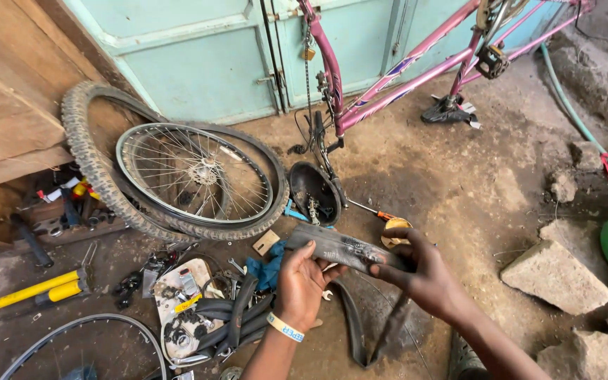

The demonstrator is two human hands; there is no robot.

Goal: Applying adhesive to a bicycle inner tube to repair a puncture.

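Two hands stretch a flattened strip of black inner tube over a cluttered workshop floor.

We see, low in the frame's centre, the left hand (pixel 300 281) and right hand (pixel 423 274) each clamped on one end of the inner tube (pixel 346 250), its long axis running left to right and dipping slightly rightward; beyond, a spoked wheel (pixel 195 176) lies inside a knobby tyre (pixel 93 162) at centre left, and a pink bicycle frame (pixel 402 77) stands against the pale blue doors (pixel 205 63) up top.
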